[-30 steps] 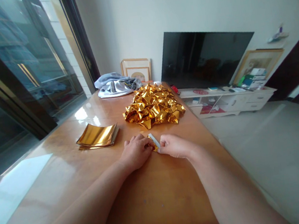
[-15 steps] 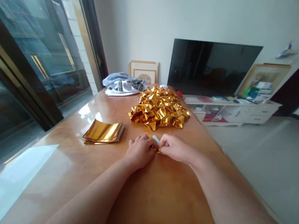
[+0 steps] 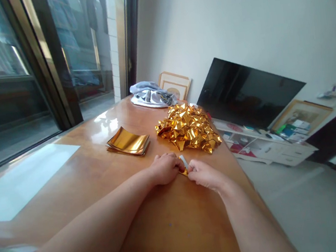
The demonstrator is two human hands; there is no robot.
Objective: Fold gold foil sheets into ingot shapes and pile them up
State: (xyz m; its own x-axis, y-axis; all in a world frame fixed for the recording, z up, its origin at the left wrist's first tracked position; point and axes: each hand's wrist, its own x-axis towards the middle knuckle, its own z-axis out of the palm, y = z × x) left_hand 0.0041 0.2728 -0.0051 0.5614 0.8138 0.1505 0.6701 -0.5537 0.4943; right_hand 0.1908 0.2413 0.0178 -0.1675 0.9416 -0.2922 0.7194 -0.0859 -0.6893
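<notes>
- Basically, foil [image 3: 185,173] sits between the two hands' fingertips, on the table [image 3: 180,222].
- Left hand [image 3: 167,168]: curled fingers hold its left side.
- Right hand [image 3: 203,174]: narrowed fingers seemingly pinch its right edge.

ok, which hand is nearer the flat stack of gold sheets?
Left. The left hand is right of and below the gold stack in view; the right hand is farther right, beyond the left hand.

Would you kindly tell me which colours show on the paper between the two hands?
The paper shows shiny gold and a whitish strip, best seen in the head view.
</notes>
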